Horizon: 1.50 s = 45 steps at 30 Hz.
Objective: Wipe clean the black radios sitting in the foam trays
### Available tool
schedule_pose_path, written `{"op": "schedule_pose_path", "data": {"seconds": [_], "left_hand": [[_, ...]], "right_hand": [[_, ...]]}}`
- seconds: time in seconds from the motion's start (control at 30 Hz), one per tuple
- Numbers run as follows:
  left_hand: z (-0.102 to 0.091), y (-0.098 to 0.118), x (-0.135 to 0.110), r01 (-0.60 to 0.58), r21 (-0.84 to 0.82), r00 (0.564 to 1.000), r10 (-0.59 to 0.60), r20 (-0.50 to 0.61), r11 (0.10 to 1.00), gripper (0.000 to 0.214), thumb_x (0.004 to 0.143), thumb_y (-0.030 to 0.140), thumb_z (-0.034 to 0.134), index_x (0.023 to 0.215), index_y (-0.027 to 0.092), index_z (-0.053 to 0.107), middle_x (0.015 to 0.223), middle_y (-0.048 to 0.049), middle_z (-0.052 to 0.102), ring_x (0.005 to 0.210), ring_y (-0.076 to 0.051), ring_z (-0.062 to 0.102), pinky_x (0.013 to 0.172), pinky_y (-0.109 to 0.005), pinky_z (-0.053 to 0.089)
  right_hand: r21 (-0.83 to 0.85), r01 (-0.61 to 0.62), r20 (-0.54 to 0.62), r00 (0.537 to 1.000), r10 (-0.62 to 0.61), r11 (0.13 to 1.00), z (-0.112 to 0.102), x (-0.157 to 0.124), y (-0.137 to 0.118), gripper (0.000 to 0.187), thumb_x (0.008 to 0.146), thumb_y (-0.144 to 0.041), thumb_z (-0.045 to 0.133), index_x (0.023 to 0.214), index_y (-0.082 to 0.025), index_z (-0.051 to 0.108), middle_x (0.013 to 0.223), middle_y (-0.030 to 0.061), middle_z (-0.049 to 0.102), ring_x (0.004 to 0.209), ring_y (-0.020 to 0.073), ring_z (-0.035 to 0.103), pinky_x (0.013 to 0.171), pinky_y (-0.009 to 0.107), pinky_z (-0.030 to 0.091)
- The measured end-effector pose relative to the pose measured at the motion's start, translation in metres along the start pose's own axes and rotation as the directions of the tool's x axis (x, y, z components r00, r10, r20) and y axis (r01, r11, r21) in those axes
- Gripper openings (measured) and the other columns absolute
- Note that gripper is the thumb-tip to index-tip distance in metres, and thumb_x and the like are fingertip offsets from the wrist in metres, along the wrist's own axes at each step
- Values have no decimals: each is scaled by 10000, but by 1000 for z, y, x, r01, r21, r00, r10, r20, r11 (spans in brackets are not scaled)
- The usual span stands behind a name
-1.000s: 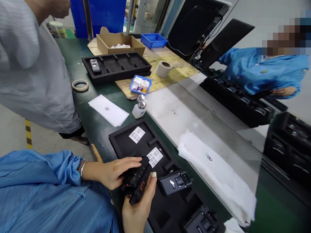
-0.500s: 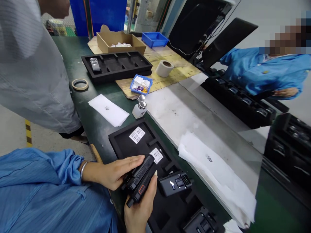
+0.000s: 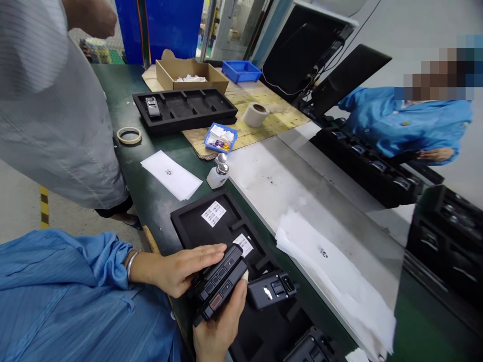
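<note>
A black handheld device [image 3: 219, 287] with an orange button is held over the near black foam tray [image 3: 196, 226]. My left hand [image 3: 181, 269] lies along its far side with fingers stretched against it. My right hand [image 3: 219, 332] cups it from below, thumb on its end. Two white barcode labels [image 3: 213, 213] lie in the tray's near slots. A second black device [image 3: 269, 290] sits in a slot just to the right, and a third [image 3: 309, 349] shows at the bottom edge.
A stack of white sheets [image 3: 332, 271] lies to the right, a single sheet [image 3: 170, 174] and a pump bottle [image 3: 219, 172] beyond the tray. Farther off are another black tray [image 3: 184, 108], a tape ring [image 3: 129, 135], a small blue bin [image 3: 221, 139] and a tape roll [image 3: 255, 114]. A person in grey [image 3: 49, 110] stands left; a co-worker in blue [image 3: 407, 120] sits right.
The device has turned in my hands, its button side rolling toward me and upward. My left fingers have straightened along it. The view shifted slightly.
</note>
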<state>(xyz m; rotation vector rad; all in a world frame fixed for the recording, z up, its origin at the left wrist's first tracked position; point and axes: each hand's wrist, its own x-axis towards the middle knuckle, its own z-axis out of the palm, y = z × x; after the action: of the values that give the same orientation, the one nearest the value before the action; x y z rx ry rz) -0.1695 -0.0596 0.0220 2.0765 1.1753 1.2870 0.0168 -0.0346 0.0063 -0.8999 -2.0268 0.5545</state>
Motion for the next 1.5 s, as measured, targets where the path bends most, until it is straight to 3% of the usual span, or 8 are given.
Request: {"op": "schedule_pose_path", "data": {"seconds": [0.5, 0.67, 0.9, 1.17, 1.3, 1.37, 1.4, 1.5], "left_hand": [[-1, -4, 1, -78, -43, 996, 76, -55, 996, 753, 929, 150, 383, 1567, 217, -10, 1627, -125, 107, 1491, -299, 176, 1191, -511, 310], [-7, -3, 4, 73, -33, 996, -71, 58, 997, 906, 844, 110, 497, 1566, 194, -43, 1630, -146, 57, 1503, -303, 106, 1216, -507, 236], [-21, 0, 16, 249, 53, 933, -254, 256, 967, 1005, 823, 202, 643, 1568, 207, -32, 1626, -172, -22, 1500, -332, 60, 1204, -518, 218], [1, -7, 14, 297, 243, 949, -314, 33, 923, 895, 878, 542, 594, 1563, 187, 141, 1604, -167, 191, 1450, -364, 265, 1143, -526, 351], [9, -3, 13, 318, 317, 946, -319, -53, 893, 813, 917, 504, 521, 1561, 181, 144, 1573, -142, 294, 1418, -336, 352, 1144, -499, 374], [9, 1, 11, 326, 342, 944, -320, -74, 881, 786, 922, 496, 517, 1556, 193, 166, 1564, -132, 316, 1400, -324, 386, 1136, -484, 393], [9, 3, 11, 329, 352, 943, -321, -82, 876, 769, 923, 495, 520, 1551, 201, 188, 1564, -130, 315, 1392, -321, 400, 1129, -477, 404], [10, 7, 9, 304, 392, 952, -284, -109, 868, 715, 928, 455, 532, 1535, 212, 242, 1567, -133, 304, 1376, -322, 420, 1111, -479, 426]], "right_hand": [[13, 56, -32, 998, -56, 998, 10, -4, 13, 711, 938, -280, 527, 1548, -124, 195, 1542, 236, 274, 1401, 408, 331, 957, 677, 454], [-11, -64, 72, 995, 64, 998, 17, 10, 10, 723, 917, -224, 493, 1550, -115, 160, 1547, 221, 279, 1428, 358, 305, 1029, 624, 430], [-44, -237, 202, 949, 240, 971, 15, 29, 4, 852, 763, -67, 466, 1547, -104, 135, 1566, 176, 275, 1443, 265, 300, 1127, 469, 381], [-89, -273, 341, 895, 287, 958, 13, 37, -3, 966, 729, -184, 610, 1542, -37, 109, 1591, 221, 155, 1467, 302, 221, 1146, 466, 346], [-69, -217, 239, 944, 227, 974, -10, 33, -8, 628, 870, -117, 434, 1486, -66, 320, 1507, 146, 398, 1396, 200, 387, 1120, 345, 390], [-188, -216, 68, 970, 232, 958, -42, 22, 1, 427, 957, -151, 386, 1366, -151, 509, 1356, 58, 571, 1270, 153, 525, 1057, 278, 438], [-308, -262, -118, 964, 237, 914, -62, 14, 10, 334, 969, -202, 429, 1254, -201, 604, 1225, 13, 651, 1142, 138, 609, 978, 240, 481], [-394, -490, -498, 825, 268, 777, -129, -17, 51, 396, 986, -292, 427, 1249, -35, 573, 1067, 162, 671, 869, 192, 667, 739, 274, 530]]}}
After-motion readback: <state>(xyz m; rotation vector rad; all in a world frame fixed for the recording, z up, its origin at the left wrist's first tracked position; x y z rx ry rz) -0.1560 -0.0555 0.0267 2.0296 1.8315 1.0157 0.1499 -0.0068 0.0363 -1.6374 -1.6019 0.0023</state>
